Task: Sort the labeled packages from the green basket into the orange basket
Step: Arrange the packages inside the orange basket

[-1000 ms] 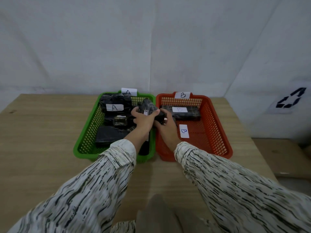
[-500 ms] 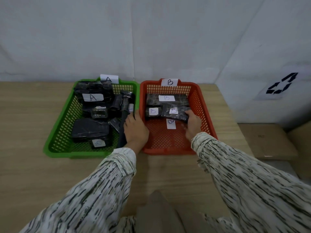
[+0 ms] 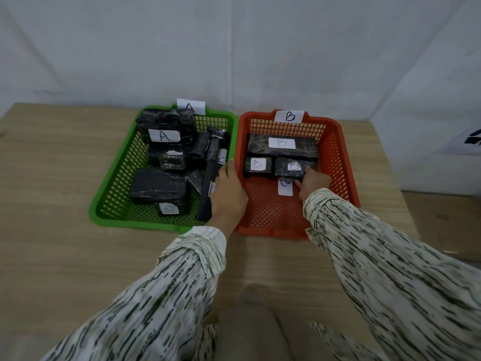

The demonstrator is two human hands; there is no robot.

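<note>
On the light wooden table point(image 3: 52, 204) the green plastic mesh basket point(image 3: 118, 178), with a white paper tag marked A point(image 3: 190, 106) on its far rim, holds a pile of black film-wrapped packages: one labelled A point(image 3: 166, 126) at the back, a flat one point(image 3: 158, 188) at the front, and a long narrow one point(image 3: 212, 162) along the right wall. Just beside that, the left hand point(image 3: 227, 196) lies over the two touching basket rims, fingers fairly straight, holding nothing. The orange plastic mesh basket point(image 3: 341, 162), tagged B point(image 3: 289, 116), contains a long black package labelled B point(image 3: 282, 147) at the back, with a small B package point(image 3: 257, 165) and a wider B package point(image 3: 289, 168) in front of it, and a loose white label point(image 3: 285, 187) on the floor. The right hand point(image 3: 313, 182) reaches onto the wider package's near right corner; whether it pinches or only touches it, I cannot tell.
</note>
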